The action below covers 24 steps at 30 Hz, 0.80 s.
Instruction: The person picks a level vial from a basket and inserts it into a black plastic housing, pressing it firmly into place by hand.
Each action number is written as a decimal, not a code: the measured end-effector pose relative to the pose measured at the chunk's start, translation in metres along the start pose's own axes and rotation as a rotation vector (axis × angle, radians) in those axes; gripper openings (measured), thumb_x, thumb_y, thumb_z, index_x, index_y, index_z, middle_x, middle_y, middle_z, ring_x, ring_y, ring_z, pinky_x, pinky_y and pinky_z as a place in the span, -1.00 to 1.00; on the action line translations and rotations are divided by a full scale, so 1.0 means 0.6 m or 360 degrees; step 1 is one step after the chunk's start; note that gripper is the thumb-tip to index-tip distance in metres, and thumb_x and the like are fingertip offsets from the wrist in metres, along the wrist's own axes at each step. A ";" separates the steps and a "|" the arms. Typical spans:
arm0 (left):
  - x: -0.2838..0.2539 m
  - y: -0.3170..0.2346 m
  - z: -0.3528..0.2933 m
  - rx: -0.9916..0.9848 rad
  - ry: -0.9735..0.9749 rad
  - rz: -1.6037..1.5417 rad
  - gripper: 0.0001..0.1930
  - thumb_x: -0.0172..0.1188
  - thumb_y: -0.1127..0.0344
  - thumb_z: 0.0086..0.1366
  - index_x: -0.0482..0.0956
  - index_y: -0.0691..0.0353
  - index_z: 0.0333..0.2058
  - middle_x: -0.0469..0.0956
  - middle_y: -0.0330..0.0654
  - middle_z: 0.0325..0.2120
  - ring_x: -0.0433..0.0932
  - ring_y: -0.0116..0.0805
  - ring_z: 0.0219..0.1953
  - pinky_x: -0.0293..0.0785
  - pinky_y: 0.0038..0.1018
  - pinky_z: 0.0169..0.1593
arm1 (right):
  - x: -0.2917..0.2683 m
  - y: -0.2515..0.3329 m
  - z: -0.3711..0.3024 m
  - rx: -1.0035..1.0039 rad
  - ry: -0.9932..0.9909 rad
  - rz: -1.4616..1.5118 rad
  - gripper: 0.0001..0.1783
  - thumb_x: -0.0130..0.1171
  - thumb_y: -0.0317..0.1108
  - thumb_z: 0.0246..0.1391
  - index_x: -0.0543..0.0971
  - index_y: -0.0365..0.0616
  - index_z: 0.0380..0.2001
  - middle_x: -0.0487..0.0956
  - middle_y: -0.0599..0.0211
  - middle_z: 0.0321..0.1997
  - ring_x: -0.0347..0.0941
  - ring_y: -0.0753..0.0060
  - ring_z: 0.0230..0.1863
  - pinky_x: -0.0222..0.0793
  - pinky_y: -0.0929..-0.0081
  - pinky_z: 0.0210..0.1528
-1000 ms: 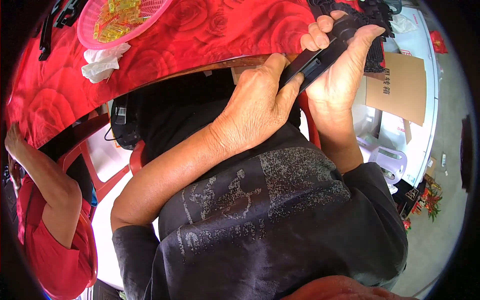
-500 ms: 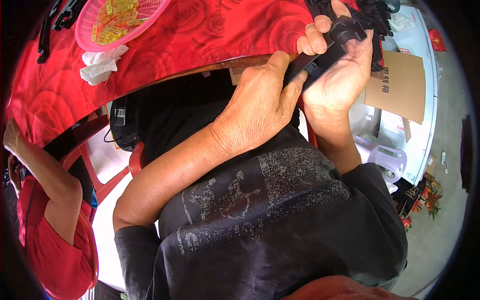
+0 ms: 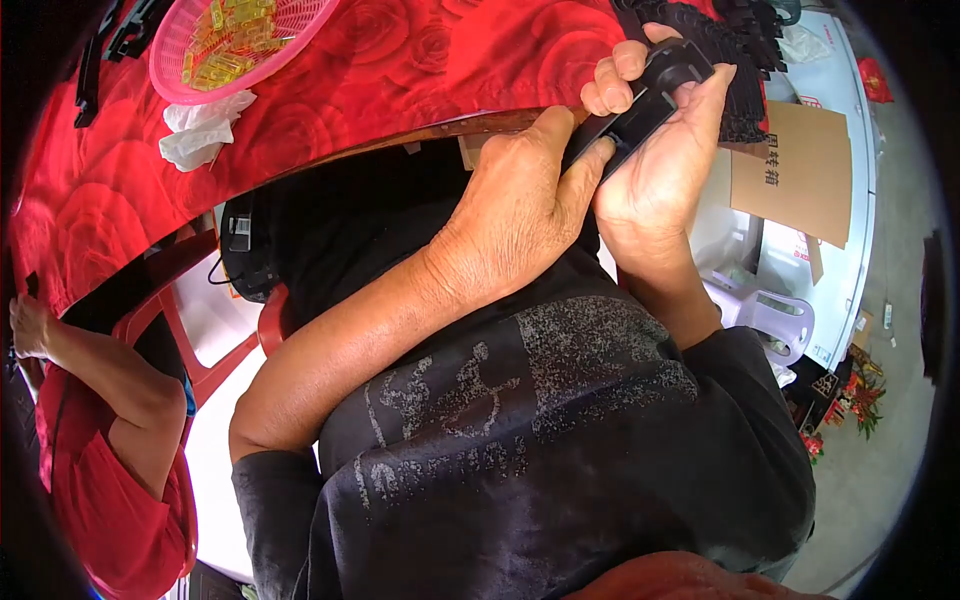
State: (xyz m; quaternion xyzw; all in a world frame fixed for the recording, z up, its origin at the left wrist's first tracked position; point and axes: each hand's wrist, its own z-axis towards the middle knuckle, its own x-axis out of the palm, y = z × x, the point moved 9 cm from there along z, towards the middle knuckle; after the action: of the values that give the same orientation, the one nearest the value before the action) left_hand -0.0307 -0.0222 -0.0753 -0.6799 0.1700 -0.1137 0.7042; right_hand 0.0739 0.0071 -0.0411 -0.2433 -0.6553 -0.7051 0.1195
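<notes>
A long black plastic part [image 3: 640, 118] with a rounded hook-like end is held slantwise between both hands, just over the table's near edge. My left hand [image 3: 515, 190] is closed on its lower end, with thumb and index finger pressed against it. Palm up, my right hand [image 3: 665, 165] cradles the upper portion, its fingers curled around the side near the rounded end. Whatever lies under the left fingers is hidden.
A red rose-patterned cloth [image 3: 420, 70] covers the table. On it are a pink basket [image 3: 165, 75] of yellow transparent pieces, white tissue [image 3: 200, 130] and a pile of black parts [image 3: 735, 70]. Cardboard [image 3: 795, 175] lies to the right. A co-worker's arm [image 3: 110, 370] is at left.
My right hand and the upper end of the black part have shifted slightly left and down. My left hand has barely moved. At left, the co-worker's arm has lowered.
</notes>
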 end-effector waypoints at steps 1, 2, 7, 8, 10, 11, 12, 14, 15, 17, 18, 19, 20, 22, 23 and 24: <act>-0.002 0.000 0.001 -0.0011 -0.0011 -0.0064 -0.73 0.11 0.26 0.37 0.41 0.42 -0.33 0.47 0.08 -0.65 0.53 -0.05 -0.54 0.44 -0.26 -0.47 | -0.002 -0.001 0.000 0.0010 -0.0017 -0.0061 -0.41 -0.31 0.16 0.38 0.38 -0.22 -0.09 0.35 0.29 -0.42 0.23 0.42 -0.47 0.24 0.44 -0.37; -0.003 0.000 0.002 -0.0021 -0.0023 -0.0128 -0.72 0.17 0.30 0.30 0.42 0.48 -0.33 0.49 0.31 -0.58 0.54 0.29 -0.40 0.46 -0.06 -0.35 | 0.002 -0.003 -0.001 0.0012 -0.0016 -0.0060 -0.41 -0.31 0.16 0.38 0.38 -0.22 -0.09 0.35 0.29 -0.42 0.23 0.42 -0.47 0.24 0.44 -0.37; -0.007 0.001 -0.001 0.0010 -0.0102 -0.0060 -0.75 0.19 0.31 0.28 0.45 0.46 -0.31 0.50 0.27 -0.59 0.56 0.24 -0.43 0.46 -0.09 -0.37 | 0.005 -0.006 -0.005 0.0009 -0.0079 -0.0095 -0.39 -0.33 0.19 0.37 0.37 -0.20 -0.10 0.31 0.35 -0.48 0.19 0.45 -0.52 0.22 0.47 -0.40; -0.009 0.001 -0.002 0.0011 -0.0125 -0.0053 -0.76 0.20 0.32 0.26 0.47 0.46 -0.30 0.50 0.26 -0.59 0.56 0.22 -0.44 0.46 -0.11 -0.37 | 0.006 -0.007 -0.005 0.0011 -0.0079 -0.0094 -0.39 -0.33 0.19 0.37 0.37 -0.20 -0.10 0.31 0.35 -0.48 0.19 0.45 -0.52 0.22 0.47 -0.40; -0.011 0.005 -0.002 -0.0002 -0.0155 -0.0077 -0.76 0.21 0.33 0.25 0.48 0.45 -0.31 0.50 0.25 -0.60 0.56 0.21 -0.45 0.46 -0.13 -0.37 | 0.004 -0.015 -0.005 0.0047 -0.0121 -0.0116 -0.39 -0.33 0.21 0.36 0.36 -0.18 -0.11 0.30 0.35 -0.49 0.19 0.46 -0.53 0.22 0.48 -0.42; -0.014 0.008 -0.003 -0.0014 -0.0186 -0.0102 -0.77 0.22 0.33 0.23 0.50 0.44 -0.32 0.50 0.24 -0.60 0.56 0.20 -0.45 0.47 -0.14 -0.37 | 0.005 -0.016 -0.004 0.0047 -0.0123 -0.0115 -0.39 -0.33 0.21 0.36 0.36 -0.18 -0.11 0.30 0.35 -0.49 0.19 0.46 -0.53 0.22 0.48 -0.42; -0.015 0.008 -0.002 -0.0017 -0.0185 -0.0101 -0.77 0.22 0.33 0.23 0.50 0.44 -0.32 0.50 0.24 -0.60 0.56 0.20 -0.45 0.47 -0.14 -0.37 | 0.003 -0.020 -0.002 0.0056 -0.0143 -0.0151 -0.39 -0.33 0.21 0.36 0.35 -0.18 -0.11 0.30 0.35 -0.49 0.20 0.46 -0.53 0.22 0.49 -0.42; -0.022 0.008 0.002 -0.0031 -0.0216 0.0018 -0.78 0.24 0.34 0.20 0.51 0.43 -0.36 0.51 0.23 -0.58 0.57 0.18 -0.44 0.47 -0.16 -0.33 | 0.001 -0.023 0.001 0.0067 -0.0165 -0.0185 -0.39 -0.33 0.21 0.36 0.35 -0.17 -0.11 0.30 0.36 -0.49 0.20 0.46 -0.53 0.22 0.49 -0.43; -0.020 0.011 0.003 -0.0035 -0.0218 0.0020 -0.78 0.24 0.34 0.20 0.51 0.43 -0.36 0.51 0.23 -0.58 0.57 0.18 -0.44 0.47 -0.16 -0.33 | 0.003 -0.024 0.000 0.0073 -0.0175 -0.0182 -0.40 -0.32 0.20 0.36 0.35 -0.17 -0.11 0.30 0.36 -0.49 0.20 0.46 -0.54 0.23 0.49 -0.42; -0.021 0.007 0.004 0.0068 -0.0269 0.0096 -0.78 0.26 0.34 0.17 0.52 0.43 -0.36 0.53 0.22 -0.56 0.58 0.17 -0.42 0.47 -0.15 -0.30 | -0.002 -0.026 0.002 0.0082 -0.0184 -0.0176 -0.41 -0.32 0.19 0.37 0.35 -0.17 -0.12 0.30 0.35 -0.49 0.21 0.46 -0.54 0.23 0.49 -0.42; -0.018 0.009 0.006 0.0067 -0.0265 0.0096 -0.78 0.26 0.34 0.17 0.52 0.43 -0.36 0.53 0.22 -0.56 0.58 0.17 -0.42 0.47 -0.15 -0.30 | -0.008 -0.028 0.003 0.0084 -0.0175 -0.0164 -0.42 -0.32 0.19 0.37 0.35 -0.17 -0.12 0.30 0.35 -0.49 0.21 0.46 -0.53 0.24 0.49 -0.41; -0.016 0.007 0.008 0.0109 -0.0259 0.0139 -0.79 0.21 0.33 0.25 0.50 0.41 -0.37 0.50 0.12 -0.62 0.56 -0.09 -0.53 0.44 -0.28 -0.40 | -0.013 -0.029 0.004 0.0087 -0.0165 -0.0152 -0.42 -0.33 0.18 0.37 0.35 -0.17 -0.11 0.30 0.35 -0.49 0.21 0.46 -0.53 0.24 0.49 -0.41; -0.013 0.004 0.009 0.0151 -0.0253 0.0183 -0.80 0.15 0.32 0.33 0.48 0.38 -0.37 0.47 0.01 -0.69 0.55 -0.34 -0.63 0.41 -0.40 -0.51 | -0.016 -0.029 0.004 0.0086 -0.0168 -0.0151 -0.42 -0.33 0.18 0.37 0.35 -0.17 -0.11 0.30 0.35 -0.49 0.21 0.46 -0.53 0.24 0.49 -0.41; -0.007 0.016 0.014 0.0042 -0.0202 0.0044 -0.79 0.19 0.33 0.26 0.50 0.42 -0.34 0.50 0.12 -0.62 0.56 -0.08 -0.52 0.44 -0.27 -0.39 | -0.017 -0.030 0.005 0.0079 -0.0140 -0.0092 -0.42 -0.34 0.18 0.38 0.35 -0.17 -0.11 0.30 0.35 -0.48 0.22 0.45 -0.53 0.25 0.48 -0.40; -0.001 0.026 0.016 -0.0066 -0.0150 -0.0096 -0.77 0.23 0.34 0.20 0.52 0.45 -0.31 0.53 0.22 -0.56 0.57 0.17 -0.41 0.47 -0.13 -0.28 | -0.018 -0.029 0.007 0.0080 -0.0139 -0.0091 -0.42 -0.34 0.18 0.38 0.35 -0.17 -0.11 0.30 0.35 -0.48 0.22 0.45 -0.53 0.25 0.48 -0.40; -0.001 0.025 0.017 -0.0066 -0.0151 -0.0096 -0.77 0.23 0.34 0.20 0.52 0.45 -0.31 0.53 0.22 -0.56 0.57 0.17 -0.41 0.47 -0.13 -0.28 | -0.021 -0.026 0.010 0.0071 -0.0176 -0.0164 -0.42 -0.34 0.18 0.38 0.35 -0.17 -0.11 0.30 0.34 -0.47 0.22 0.44 -0.52 0.26 0.47 -0.39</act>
State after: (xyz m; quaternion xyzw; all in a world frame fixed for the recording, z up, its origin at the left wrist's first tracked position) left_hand -0.0283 -0.0117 -0.0902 -0.7039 0.1182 -0.0991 0.6934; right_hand 0.0782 0.0128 -0.0611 -0.2451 -0.6881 -0.6810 0.0522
